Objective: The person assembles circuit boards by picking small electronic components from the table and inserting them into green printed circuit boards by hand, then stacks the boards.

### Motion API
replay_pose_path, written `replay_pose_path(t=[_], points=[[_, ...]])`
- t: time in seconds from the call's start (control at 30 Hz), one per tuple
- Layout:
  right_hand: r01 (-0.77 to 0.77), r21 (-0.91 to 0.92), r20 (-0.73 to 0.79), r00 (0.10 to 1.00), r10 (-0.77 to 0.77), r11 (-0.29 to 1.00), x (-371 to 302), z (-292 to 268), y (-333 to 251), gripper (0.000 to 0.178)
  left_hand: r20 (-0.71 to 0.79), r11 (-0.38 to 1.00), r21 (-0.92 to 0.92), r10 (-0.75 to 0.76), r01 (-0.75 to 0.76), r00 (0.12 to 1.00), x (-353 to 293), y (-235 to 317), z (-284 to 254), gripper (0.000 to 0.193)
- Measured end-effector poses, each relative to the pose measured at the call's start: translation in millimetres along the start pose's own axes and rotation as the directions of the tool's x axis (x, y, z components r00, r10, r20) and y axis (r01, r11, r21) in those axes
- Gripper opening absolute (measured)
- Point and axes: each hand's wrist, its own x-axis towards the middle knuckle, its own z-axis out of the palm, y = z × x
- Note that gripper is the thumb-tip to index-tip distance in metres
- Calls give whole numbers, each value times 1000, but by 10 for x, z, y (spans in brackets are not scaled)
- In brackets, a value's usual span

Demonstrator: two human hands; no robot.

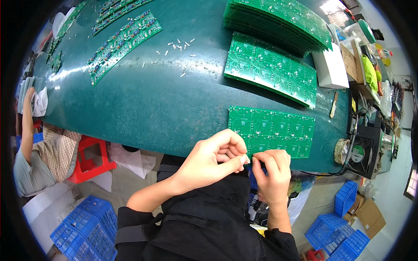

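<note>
Small white component (246, 159), pinched between the fingertips of both hands, sits just off the near edge of the dark green counter (165, 108), right at the lower left corner of a green circuit board panel (272, 130) lying flat there. Beyond that panel lies a second, larger bare panel (270, 67), and past it a fanned stack of bare panels (278, 17) near the far edge. To the left, scattered white components (176, 45) lie loose on the counter, next to long populated board strips (122, 43). At the counter's right end stand a white box (331, 67), a roll of tape (342, 150) and a black fan unit (363, 152). Blue plastic crates (87, 230) rest on the floor, and a red stool (89, 158) stands at the left beside another person's arm (27, 126). The left hand (213, 158) is curled narrow, thumb and forefinger closed on the component; the right hand (272, 172) is likewise curled tight, fingertips meeting the same piece.
</note>
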Motion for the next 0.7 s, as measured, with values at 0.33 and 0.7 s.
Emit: replay_pose_path(t=[0.33,0.7], points=[[-112,495,-64,984,164,862,3,-192,16,18,43,998,-68,-8,11,999,129,-6,246,18],[-132,561,-93,971,220,818,-26,-190,112,15,84,999,18,-46,44,995,168,37,241,18]])
